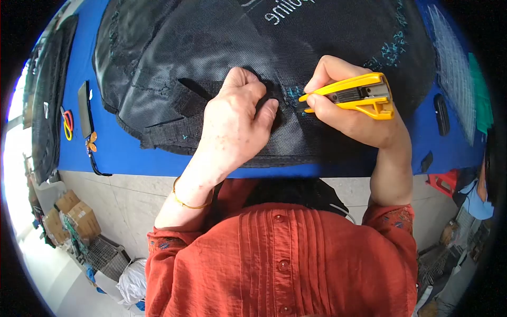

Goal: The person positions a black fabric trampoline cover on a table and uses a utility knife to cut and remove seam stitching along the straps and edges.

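Note:
A large piece of black mesh fabric lies spread before me, with white lettering at its upper part and bits of teal thread on it. My left hand is closed on the fabric, fingers curled and thumb pressed in, near a dark strip and a fold. In my right hand are yellow thread snips, gripped between thumb and fingers. Their dark tips point left toward a small cluster of teal thread ends, just right of my left thumb. Whether the tips touch the fabric I cannot tell.
On the blue table at left are a dark flat case, scissors with red-and-yellow handles and an orange charm. A black object and clear plastic sheeting lie right. Cardboard boxes stand on the floor.

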A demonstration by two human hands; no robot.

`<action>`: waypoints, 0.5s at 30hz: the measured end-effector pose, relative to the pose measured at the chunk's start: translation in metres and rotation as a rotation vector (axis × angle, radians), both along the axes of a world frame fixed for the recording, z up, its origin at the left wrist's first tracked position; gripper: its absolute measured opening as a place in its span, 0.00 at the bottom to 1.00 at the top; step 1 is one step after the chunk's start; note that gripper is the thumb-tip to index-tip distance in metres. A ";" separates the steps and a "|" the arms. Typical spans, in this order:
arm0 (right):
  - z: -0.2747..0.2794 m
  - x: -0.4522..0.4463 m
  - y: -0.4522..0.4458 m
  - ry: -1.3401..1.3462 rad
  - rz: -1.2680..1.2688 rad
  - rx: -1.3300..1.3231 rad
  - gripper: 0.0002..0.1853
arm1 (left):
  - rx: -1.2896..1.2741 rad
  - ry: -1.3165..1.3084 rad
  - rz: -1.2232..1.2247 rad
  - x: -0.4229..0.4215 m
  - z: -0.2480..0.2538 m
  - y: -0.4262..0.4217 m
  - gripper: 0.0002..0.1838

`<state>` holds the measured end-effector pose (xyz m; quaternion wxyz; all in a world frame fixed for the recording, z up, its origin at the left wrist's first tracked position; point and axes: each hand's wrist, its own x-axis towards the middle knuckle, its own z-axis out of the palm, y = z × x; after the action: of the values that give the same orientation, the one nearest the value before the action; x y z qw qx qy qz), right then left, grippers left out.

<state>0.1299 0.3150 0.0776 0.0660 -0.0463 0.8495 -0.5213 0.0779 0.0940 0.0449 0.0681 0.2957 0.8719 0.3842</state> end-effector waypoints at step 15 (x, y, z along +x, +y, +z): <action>-0.012 -0.005 -0.012 0.313 -0.080 -0.031 0.07 | 0.026 -0.136 -0.001 -0.005 0.003 -0.003 0.08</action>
<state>0.1247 0.3027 0.0658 -0.0887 -0.0938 0.8425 -0.5230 0.0728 0.0907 0.0477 0.1234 0.2701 0.8601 0.4149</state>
